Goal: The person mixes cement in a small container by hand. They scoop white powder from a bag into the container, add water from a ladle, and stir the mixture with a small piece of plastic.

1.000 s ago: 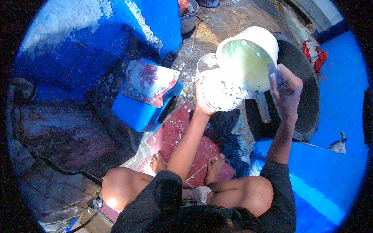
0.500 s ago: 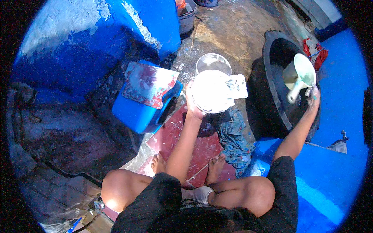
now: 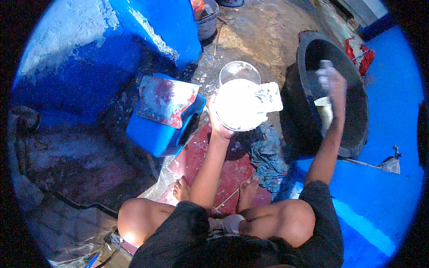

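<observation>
Knees and bare feet fill the near edge of our view, the feet planted on a dark red mat (image 3: 210, 165) smeared with white. Just beyond our toes lies a crumpled blue-grey cloth (image 3: 268, 152) on that mat. Our left hand (image 3: 219, 127) is raised above the mat, fingers curled up around the near side of a round white bowl full of pale white paste (image 3: 237, 105), gripping it from below. A scrap of white, paste-stained cloth or paper (image 3: 271, 96) sticks out from the bowl's right edge. To the left of the bowl sits a blue plastic container (image 3: 161, 129) with a flat red-and-white smeared board (image 3: 167, 100) resting on top. Right behind the bowl stands a clear round tub (image 3: 239, 71), touching or nearly touching its far rim. Further right, our right hand (image 3: 333, 82) reaches into a large black round basin (image 3: 353, 129); the hand is blurred, closed around something we cannot make out, above a pale scoop (image 3: 325, 111) inside the basin. Farthest off stands a dark bucket (image 3: 208, 22) on wet concrete.
</observation>
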Demonstrator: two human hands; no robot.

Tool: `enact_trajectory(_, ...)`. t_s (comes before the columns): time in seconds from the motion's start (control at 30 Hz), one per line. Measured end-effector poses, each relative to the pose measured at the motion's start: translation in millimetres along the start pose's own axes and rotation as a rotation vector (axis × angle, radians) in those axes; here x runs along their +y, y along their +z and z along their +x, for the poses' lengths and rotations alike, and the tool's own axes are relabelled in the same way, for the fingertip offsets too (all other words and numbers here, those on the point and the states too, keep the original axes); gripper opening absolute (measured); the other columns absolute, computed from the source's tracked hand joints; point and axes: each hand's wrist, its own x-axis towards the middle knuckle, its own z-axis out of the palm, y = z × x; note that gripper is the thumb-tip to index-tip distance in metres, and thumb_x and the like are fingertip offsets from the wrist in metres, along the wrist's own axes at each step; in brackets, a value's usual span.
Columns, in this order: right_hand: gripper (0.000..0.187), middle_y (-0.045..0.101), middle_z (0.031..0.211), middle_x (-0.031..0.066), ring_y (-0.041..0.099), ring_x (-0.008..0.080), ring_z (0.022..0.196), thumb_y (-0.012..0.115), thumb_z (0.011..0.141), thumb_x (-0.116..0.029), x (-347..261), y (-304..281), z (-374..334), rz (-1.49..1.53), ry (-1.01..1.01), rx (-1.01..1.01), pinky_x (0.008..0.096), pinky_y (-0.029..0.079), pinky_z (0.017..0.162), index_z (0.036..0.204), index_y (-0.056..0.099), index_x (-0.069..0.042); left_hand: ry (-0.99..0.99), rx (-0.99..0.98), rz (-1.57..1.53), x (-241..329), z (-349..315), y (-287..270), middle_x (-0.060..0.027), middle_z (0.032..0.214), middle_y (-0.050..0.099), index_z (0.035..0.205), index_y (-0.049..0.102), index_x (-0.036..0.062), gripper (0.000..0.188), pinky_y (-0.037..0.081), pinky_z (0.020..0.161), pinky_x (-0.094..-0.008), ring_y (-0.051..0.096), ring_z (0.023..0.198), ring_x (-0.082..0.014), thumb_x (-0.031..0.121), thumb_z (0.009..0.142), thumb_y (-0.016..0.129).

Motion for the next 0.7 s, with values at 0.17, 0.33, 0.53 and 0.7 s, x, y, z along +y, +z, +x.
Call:
enact_trajectory(0.17, 0.03, 0.065, 0.096, 0.0143, 0.06, 0.0193, 0.088, 0.062, 0.083, -0.017, -50.6, 82.1, -34.5, -0.19, 0.072, -0.579, 0.0318, 0.046, 0.079, 0.104, 0.06, 0.004, 0.03, -0.039, 0.02, 2.7, 1.3, -2.8, -0.0162, 0.13, 0.049, 0.132, 0.043, 0.0039, 0.067, 0.043, 0.097, -0.0483, 0.051, 0.115, -0.0343, 0.054, 0.089, 0.03)
enact_trajectory(0.33, 0.035, 0.065, 0.091, 0.0141, 0.061, 0.0213, 0.086, 0.066, 0.077, -0.015, -36.8, 107.6, -42.6, 0.038, 0.025, -0.527, 0.0328, 0.048, 0.078, 0.109, 0.058, -0.002, -0.001, -0.009, 0.018, 8.7, 2.8, -6.5, -0.0158, 0.13, 0.05, 0.132, 0.043, 0.0038, 0.068, 0.042, 0.097, -0.0493, 0.05, 0.116, -0.0345, 0.054, 0.088, 0.03)
enact_trajectory(0.53, 0.036, 0.064, 0.099, 0.0167, 0.063, 0.0272, 0.093, 0.058, 0.08, -0.007, -72.0, 99.8, -50.2, -0.032, -0.173, -0.345, 0.0342, 0.048, 0.08, 0.115, 0.051, -0.002, 0.002, -0.035, -0.014, -0.5, 1.9, -8.6, -0.0162, 0.129, 0.05, 0.132, 0.043, 0.0039, 0.068, 0.042, 0.097, -0.0499, 0.051, 0.115, -0.0342, 0.054, 0.088, 0.029)
enact_trajectory(0.7, 0.037, 0.063, 0.094, 0.017, 0.062, 0.0354, 0.085, 0.061, 0.073, -0.008, -100.7, 96.7, -52.5, -0.227, -0.438, -0.291, 0.0388, 0.051, 0.072, 0.109, 0.056, -0.004, -0.058, -0.083, -0.023, -2.8, 1.0, -1.3, -0.0152, 0.128, 0.052, 0.131, 0.044, 0.0046, 0.066, 0.042, 0.097, -0.0498, 0.052, 0.114, -0.0339, 0.053, 0.089, 0.03)
